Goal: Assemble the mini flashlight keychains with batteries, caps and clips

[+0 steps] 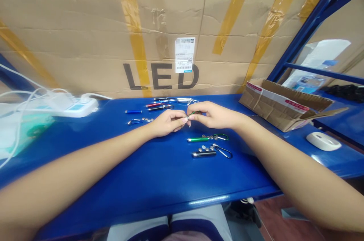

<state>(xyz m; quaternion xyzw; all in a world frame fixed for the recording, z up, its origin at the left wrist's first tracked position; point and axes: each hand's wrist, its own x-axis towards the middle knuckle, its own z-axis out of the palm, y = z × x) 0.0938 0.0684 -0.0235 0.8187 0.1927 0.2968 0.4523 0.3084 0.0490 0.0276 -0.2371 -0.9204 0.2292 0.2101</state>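
My left hand (168, 122) and my right hand (205, 115) meet above the blue table, fingertips pinched together. Between them is a small green and silver piece (193, 113), mostly hidden by the fingers. Just in front of my right hand lies a green flashlight tube (198, 139) with a green carabiner clip (221, 137) and several button cells. Nearer me are a black flashlight tube (204, 154), a black carabiner clip (224, 151) and a few button cells (203, 147). Left of my left hand are a blue tube (133, 111), a blue carabiner clip (135, 122) and several button cells.
Behind my hands lie several pen-like flashlights, one of them red (153, 104). A white power strip (81, 107) with cables sits at the left. An open cardboard box (273, 104) and a white mouse (323, 141) are at the right. A large carton (159, 43) backs the blue table (142, 180).
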